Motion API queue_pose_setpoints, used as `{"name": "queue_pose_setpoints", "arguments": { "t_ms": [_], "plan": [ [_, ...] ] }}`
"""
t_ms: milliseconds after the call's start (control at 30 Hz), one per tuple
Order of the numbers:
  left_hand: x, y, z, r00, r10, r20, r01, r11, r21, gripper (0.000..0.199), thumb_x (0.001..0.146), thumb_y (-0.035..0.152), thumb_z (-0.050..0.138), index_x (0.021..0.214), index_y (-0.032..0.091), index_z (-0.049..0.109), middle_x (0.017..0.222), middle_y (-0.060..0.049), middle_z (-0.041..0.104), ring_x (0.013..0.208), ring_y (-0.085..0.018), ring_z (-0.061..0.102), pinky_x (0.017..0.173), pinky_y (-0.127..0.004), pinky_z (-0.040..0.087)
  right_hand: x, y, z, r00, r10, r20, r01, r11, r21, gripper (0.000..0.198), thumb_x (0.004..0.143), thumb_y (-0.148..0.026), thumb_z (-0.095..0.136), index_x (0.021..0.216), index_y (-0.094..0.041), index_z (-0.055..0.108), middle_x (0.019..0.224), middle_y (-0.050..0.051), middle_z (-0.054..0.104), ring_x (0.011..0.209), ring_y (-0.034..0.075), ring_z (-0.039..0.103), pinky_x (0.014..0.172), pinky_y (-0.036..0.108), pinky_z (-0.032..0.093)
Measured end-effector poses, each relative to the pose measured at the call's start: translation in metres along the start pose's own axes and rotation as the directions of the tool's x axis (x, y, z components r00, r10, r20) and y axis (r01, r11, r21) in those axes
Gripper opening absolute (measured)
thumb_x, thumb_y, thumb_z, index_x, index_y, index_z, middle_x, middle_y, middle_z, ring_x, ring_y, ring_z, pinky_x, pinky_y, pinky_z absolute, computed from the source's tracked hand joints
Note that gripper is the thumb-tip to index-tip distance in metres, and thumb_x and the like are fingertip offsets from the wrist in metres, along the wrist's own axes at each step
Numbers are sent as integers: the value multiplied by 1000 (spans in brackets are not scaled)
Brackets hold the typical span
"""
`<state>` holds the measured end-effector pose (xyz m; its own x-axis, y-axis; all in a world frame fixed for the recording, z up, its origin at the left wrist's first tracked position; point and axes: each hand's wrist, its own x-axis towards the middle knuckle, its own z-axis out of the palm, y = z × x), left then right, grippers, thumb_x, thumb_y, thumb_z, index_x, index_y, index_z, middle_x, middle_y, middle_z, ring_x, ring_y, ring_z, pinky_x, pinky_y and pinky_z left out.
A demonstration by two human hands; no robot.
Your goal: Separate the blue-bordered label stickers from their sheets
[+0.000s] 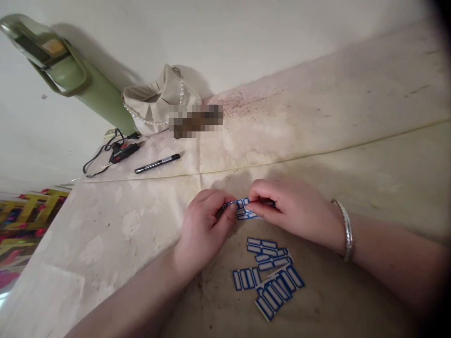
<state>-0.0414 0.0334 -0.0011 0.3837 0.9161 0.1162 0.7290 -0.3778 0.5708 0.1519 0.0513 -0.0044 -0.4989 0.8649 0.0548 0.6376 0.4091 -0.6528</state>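
Between my two hands is a small sheet of blue-bordered white labels (243, 213), held just above the table. My left hand (209, 218) pinches its left end between thumb and forefinger. At the right end, my right hand (285, 204) grips it with thumb and fingertips; a bracelet circles that wrist. The fingers cover both ends of the sheet. Nearer to me lies a loose, overlapping pile of similar label sheets (278, 291), with one piece (245, 279) at its left side.
A black marker pen (157, 164) lies beyond my left hand. Behind it are a black glue gun (123, 152) with its cord, a tall green bottle (102, 101) and a cream bag (151, 101) with a pearl strap. The table's left edge (38, 253) borders colourful items below.
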Motion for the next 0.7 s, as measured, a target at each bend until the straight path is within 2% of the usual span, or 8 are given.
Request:
{"name": "queue_pose_setpoints", "arguments": {
  "t_ms": [367, 700],
  "plan": [
    [1, 1, -1, 1000, 4, 13, -4, 1000, -6, 14, 89, 24, 49, 84, 19, 61, 79, -3, 61, 78, -17, 54, 71, -31, 42, -1, 2, 0, 1000, -9, -26, 8, 999, -48, 17, 85, -30, 54, 71, -20, 55, 63, -3, 55, 58, 11, 44, 52, 25, 24],
    [-1, 1, 1, 1000, -3, -3, 3, 1000, 6, 9, 86, 22, 53, 84, 20, 61, 80, -2, 62, 78, -16, 55, 71, -30, 42, 0, 5, 0, 998, 7, -59, -5, 999, 41, 13, 84, -25, 53, 73, -20, 56, 64, -3, 57, 59, 11, 47, 52, 25, 27]
  ]
}}
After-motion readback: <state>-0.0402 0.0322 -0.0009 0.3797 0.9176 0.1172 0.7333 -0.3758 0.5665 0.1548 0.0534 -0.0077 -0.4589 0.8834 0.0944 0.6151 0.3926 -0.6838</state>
